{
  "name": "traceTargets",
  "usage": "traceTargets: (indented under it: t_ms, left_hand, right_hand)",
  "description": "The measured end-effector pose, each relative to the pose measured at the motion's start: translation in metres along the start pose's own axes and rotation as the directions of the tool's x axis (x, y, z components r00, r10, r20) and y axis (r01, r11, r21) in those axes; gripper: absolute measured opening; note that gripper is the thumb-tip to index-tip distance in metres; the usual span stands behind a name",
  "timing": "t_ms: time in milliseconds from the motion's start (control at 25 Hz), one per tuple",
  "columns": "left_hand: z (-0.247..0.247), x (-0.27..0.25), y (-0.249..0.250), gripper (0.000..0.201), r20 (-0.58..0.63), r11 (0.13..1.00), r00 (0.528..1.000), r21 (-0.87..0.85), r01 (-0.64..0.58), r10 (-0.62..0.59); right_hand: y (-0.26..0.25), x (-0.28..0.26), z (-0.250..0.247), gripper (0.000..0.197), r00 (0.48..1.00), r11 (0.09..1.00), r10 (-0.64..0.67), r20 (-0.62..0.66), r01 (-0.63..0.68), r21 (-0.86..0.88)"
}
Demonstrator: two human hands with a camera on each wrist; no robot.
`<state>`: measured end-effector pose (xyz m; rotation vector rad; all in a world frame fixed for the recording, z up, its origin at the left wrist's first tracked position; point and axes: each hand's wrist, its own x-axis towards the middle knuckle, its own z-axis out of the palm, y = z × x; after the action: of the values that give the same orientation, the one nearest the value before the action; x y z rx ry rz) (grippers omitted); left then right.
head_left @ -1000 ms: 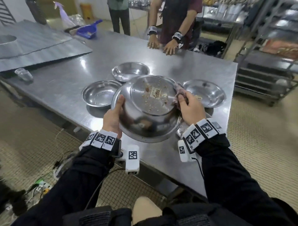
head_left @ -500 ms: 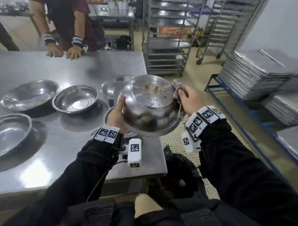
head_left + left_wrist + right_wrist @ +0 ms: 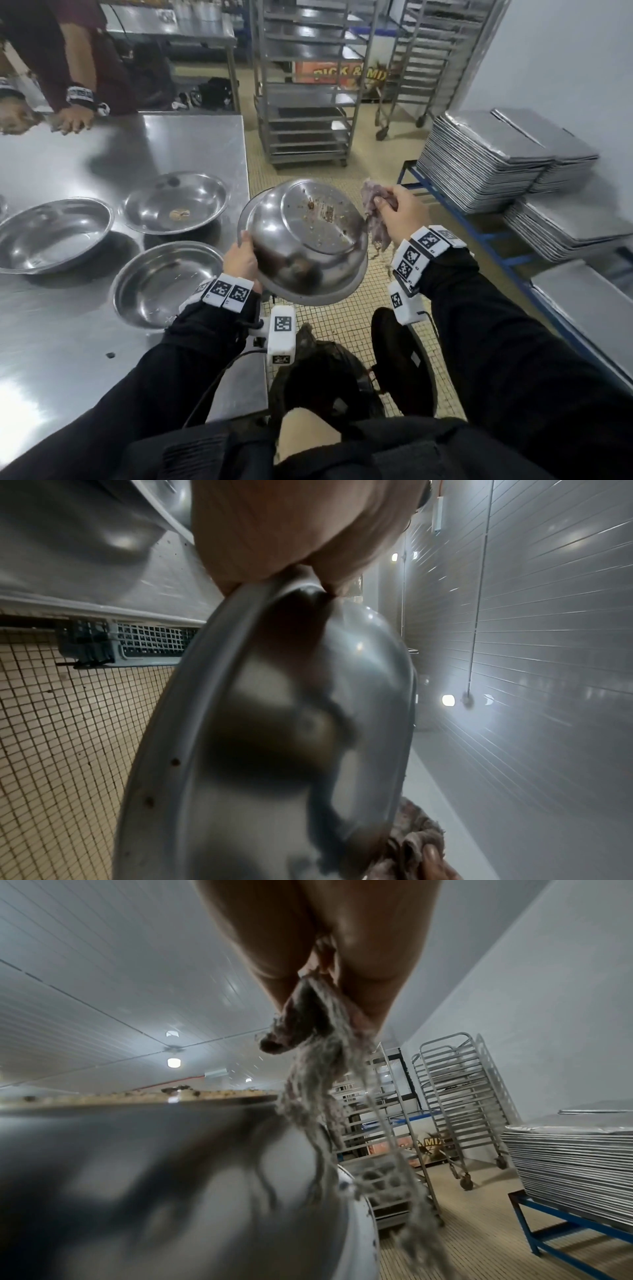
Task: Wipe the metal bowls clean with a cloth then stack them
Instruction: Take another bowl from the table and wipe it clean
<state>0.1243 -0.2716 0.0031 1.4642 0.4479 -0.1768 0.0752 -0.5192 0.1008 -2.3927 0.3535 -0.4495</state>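
Observation:
My left hand [image 3: 241,255] grips the rim of a metal bowl [image 3: 305,240] turned bottom up, held off the table's right end over the floor. Crumbs and a label cling to its base. The left wrist view shows the same bowl [image 3: 274,737] edge-on, its rim pinched by my left hand [image 3: 291,569]. My right hand [image 3: 394,209] clutches a frayed greyish cloth [image 3: 375,212] beside the bowl's right edge. In the right wrist view the cloth [image 3: 318,1056] dangles in strands against the bowl [image 3: 154,1177]. Three other bowls [image 3: 164,284] [image 3: 174,202] [image 3: 51,233] sit upright on the steel table [image 3: 102,144].
Another person's hands [image 3: 72,120] rest on the table's far edge. A black bin bag [image 3: 329,373] sits on the tiled floor below the held bowl. Wheeled tray racks [image 3: 308,85] stand behind. Stacks of metal trays [image 3: 496,154] lie on a blue frame at right.
I turned to the right and carried the upturned bowl off the table, out over the bin bag. My right hand with the cloth has come away from the bowl's base to its right edge.

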Motion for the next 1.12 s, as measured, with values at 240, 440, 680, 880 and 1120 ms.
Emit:
traceTargets:
  t_ms: [240,440,680,880,1120]
  left_hand:
    - [0.013,0.01,-0.004,0.047,-0.088,0.987,0.992,0.14,-0.073,0.086]
    - [0.016,0.022,-0.005,0.049,-0.154,0.987,0.978,0.097,-0.127,0.141]
    - [0.014,0.032,-0.003,0.05,-0.234,0.975,0.952,0.151,-0.165,0.197]
    - [0.01,0.03,-0.007,0.034,-0.254,0.973,0.942,0.121,-0.195,0.22]
    - [0.009,0.026,-0.006,0.035,-0.264,0.975,0.939,0.081,-0.206,0.221]
  right_hand:
    - [0.002,0.06,0.029,0.034,0.943,0.962,-0.271,0.194,0.274,0.012]
    - [0.021,0.054,0.058,0.037,0.84,0.887,-0.452,0.299,0.459,0.052]
    - [0.084,0.009,0.079,0.035,0.807,0.905,-0.421,0.414,0.403,0.135]
    - [0.049,0.038,0.073,0.033,0.927,0.924,-0.293,0.236,0.211,0.32]
    - [0.003,0.06,0.099,0.041,0.773,0.832,-0.553,0.31,0.496,0.248]
